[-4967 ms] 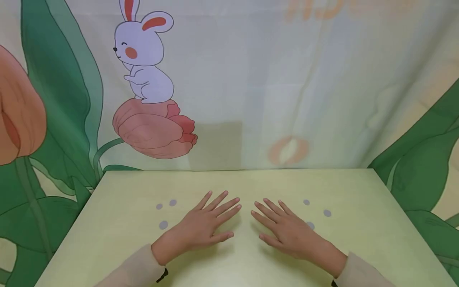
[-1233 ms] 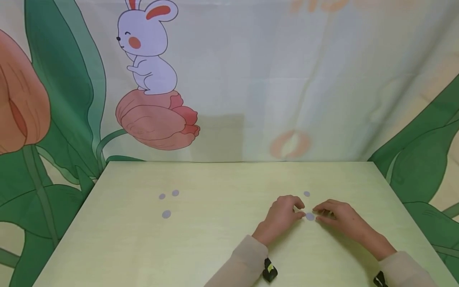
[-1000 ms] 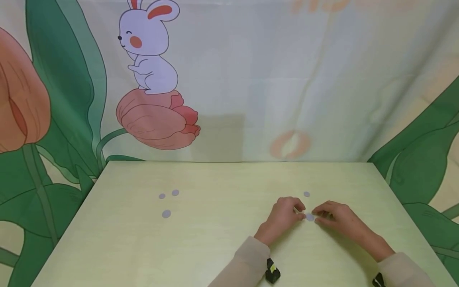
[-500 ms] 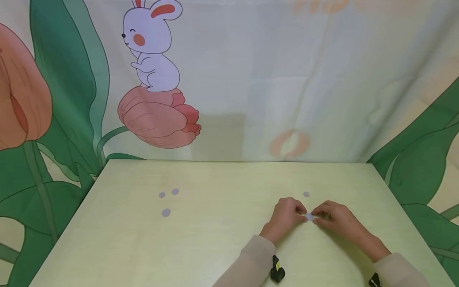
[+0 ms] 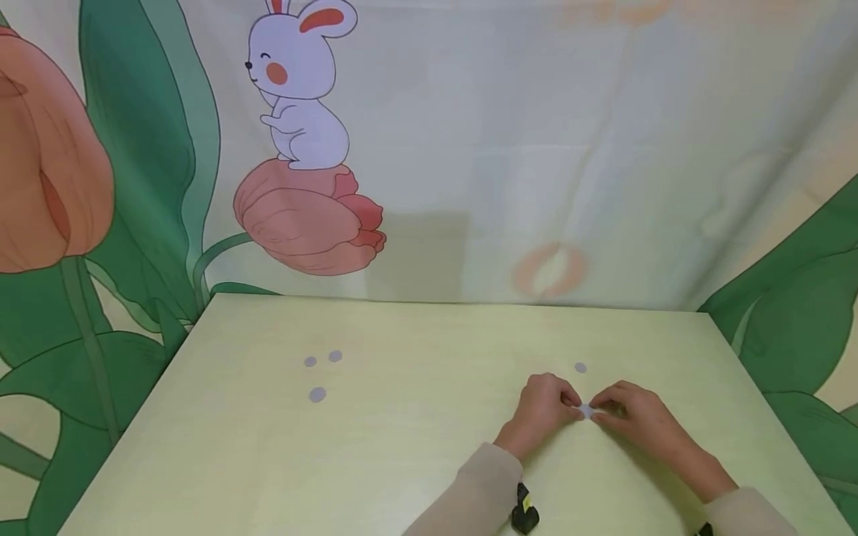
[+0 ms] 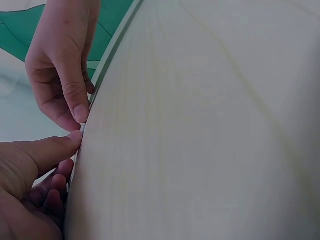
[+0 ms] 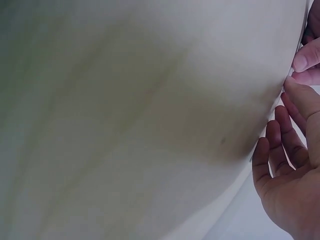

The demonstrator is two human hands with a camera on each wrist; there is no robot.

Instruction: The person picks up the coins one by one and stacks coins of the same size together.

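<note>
In the head view a flat grey-lilac disc (image 5: 586, 411) lies at the right of the pale table, mostly covered by fingertips. My left hand (image 5: 544, 406) pinches its left edge between thumb and fingers. From the other side my right hand (image 5: 640, 418) pinches the right edge, its other fingers curled. Just beyond them lies a smaller disc (image 5: 580, 368), touched by neither hand. The left wrist view has both thumbs close together low at the tabletop, the left hand (image 6: 30, 175) below the right. In the right wrist view my right hand (image 7: 295, 185) meets the left fingertips; the disc is hidden there.
Two small grey discs, one (image 5: 310, 362) beside another (image 5: 335, 356), and a larger disc (image 5: 317, 394) lie at the table's left. A curtain (image 5: 429, 149) printed with a rabbit and tulips hangs behind the table (image 5: 268, 461). A black wrist strap (image 5: 524, 510) shows under the left sleeve.
Five seconds ago both hands were spread flat over the table's middle. They moved right to the disc, and over the last second their fingertips drew closer together onto its edges.
</note>
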